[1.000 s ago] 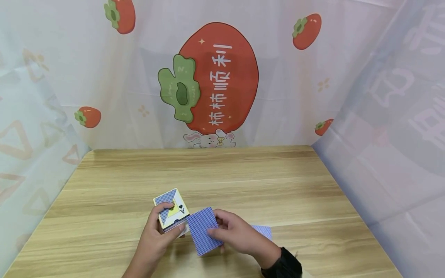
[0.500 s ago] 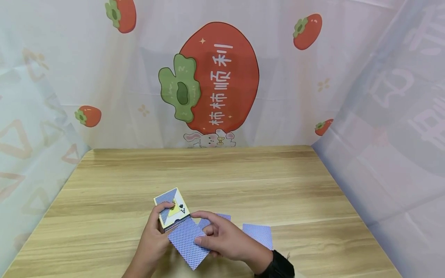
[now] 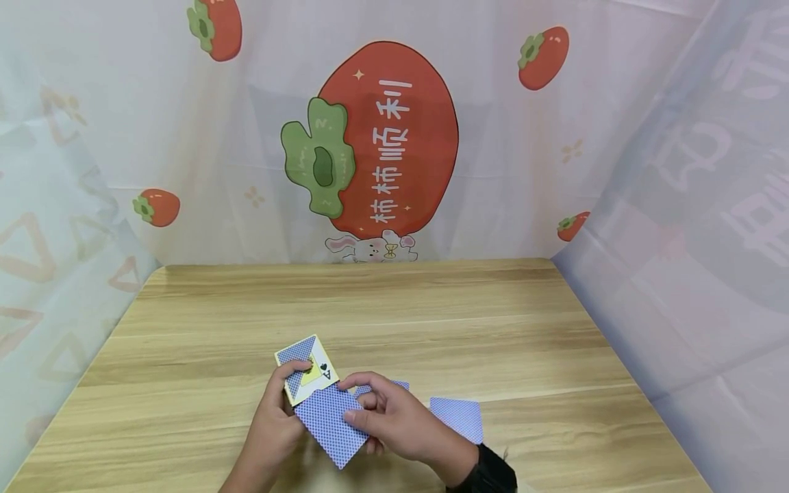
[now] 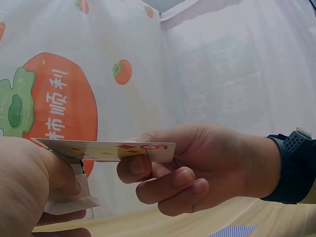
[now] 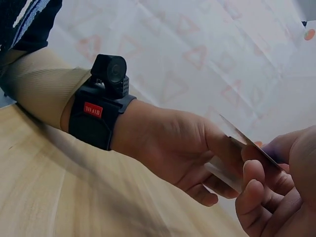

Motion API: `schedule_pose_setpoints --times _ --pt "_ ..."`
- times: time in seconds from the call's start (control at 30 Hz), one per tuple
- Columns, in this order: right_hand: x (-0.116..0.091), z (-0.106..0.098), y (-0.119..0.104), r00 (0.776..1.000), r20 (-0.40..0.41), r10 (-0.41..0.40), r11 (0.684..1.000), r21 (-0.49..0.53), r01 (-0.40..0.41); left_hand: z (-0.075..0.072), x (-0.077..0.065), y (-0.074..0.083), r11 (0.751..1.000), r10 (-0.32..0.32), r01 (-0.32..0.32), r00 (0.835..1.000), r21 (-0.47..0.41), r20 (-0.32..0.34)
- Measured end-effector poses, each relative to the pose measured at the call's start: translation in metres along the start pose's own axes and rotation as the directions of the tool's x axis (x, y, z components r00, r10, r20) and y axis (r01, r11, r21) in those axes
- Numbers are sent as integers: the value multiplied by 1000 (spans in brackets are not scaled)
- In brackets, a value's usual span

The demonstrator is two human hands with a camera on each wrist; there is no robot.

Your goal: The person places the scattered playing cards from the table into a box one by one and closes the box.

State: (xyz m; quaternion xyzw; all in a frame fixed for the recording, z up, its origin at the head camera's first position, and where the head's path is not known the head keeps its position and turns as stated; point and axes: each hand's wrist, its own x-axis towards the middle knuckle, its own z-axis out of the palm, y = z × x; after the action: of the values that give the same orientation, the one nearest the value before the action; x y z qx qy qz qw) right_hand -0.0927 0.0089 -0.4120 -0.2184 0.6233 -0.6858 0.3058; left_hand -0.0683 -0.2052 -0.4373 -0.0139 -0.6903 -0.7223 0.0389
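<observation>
My left hand (image 3: 272, 418) grips a playing-card box (image 3: 322, 366) printed with an ace of spades, fingers across its top. Between thumb and curled fingers, my right hand (image 3: 401, 421) pinches a playing card (image 3: 331, 421) with a blue patterned back. The card's far end meets the box's near end; whether it has gone inside cannot be told. From below, the left wrist view shows the card's face (image 4: 98, 150), a red five of diamonds, held level, and a white box flap (image 4: 74, 203) beneath it. Both hands appear in the right wrist view, with the card (image 5: 247, 140) edge-on.
One blue-backed card (image 3: 401, 385) lies on the wooden table (image 3: 524, 329), partly hidden behind the right hand. Another card (image 3: 457, 416) lies beside the right wrist. Printed cloth hangs at the back and both sides.
My right hand has moved left with the card, from beside the box to its near end, uncovering more of the cards on the table. Over the last half second the card edged slightly toward the box.
</observation>
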Motion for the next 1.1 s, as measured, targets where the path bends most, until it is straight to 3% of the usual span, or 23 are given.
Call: schedule_pose_setpoints --times 0.3,0.77,1.1 --pt "1 5 1 996 -85 10 999 41 -7 1 -1 3 999 37 -37 999 -27 -6" --pt "1 7 1 983 -179 -39 999 -34 34 -1 -1 5 997 1 0 1000 -71 8" --pt "3 8 3 965 -258 -49 999 -17 47 -2 0 3 994 21 -18 999 -112 26"
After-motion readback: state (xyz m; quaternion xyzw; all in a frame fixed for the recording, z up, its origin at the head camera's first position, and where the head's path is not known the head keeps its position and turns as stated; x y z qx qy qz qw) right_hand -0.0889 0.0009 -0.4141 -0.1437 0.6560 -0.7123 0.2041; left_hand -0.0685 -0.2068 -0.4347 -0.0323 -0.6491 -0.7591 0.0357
